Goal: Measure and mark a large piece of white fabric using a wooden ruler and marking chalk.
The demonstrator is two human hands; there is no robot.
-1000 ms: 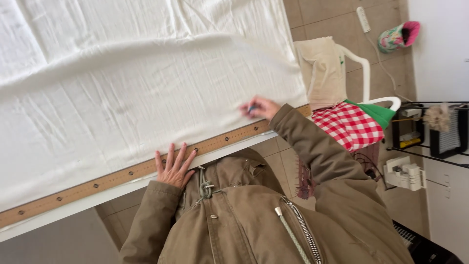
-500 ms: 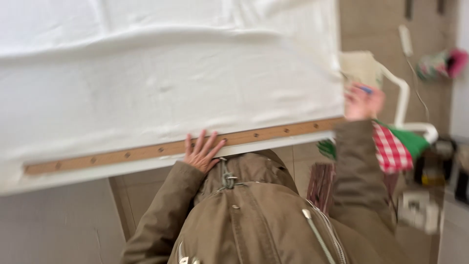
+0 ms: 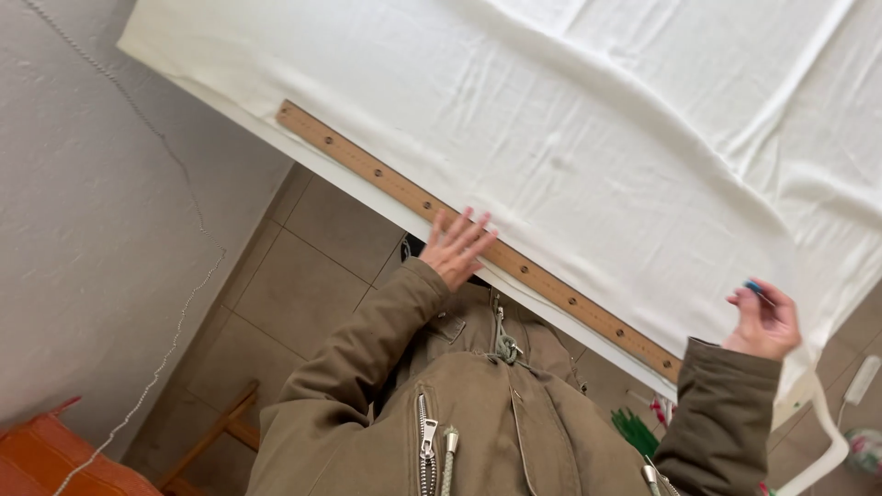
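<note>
Left hand flat on the wooden ruler, fingers spread, palm pressing it down; grip open, nothing clasped. Ruler lies along the near edge of the surface, on top of the white cloth, running from near the surface's left corner toward the right. Right hand is raised at the cloth's right end, off the ruler, grip pinched shut on a small blue marker; only its tip shows. Cloth is wrinkled and covers the surface. Tiled floor and grey wall lie below the near edge.
</note>
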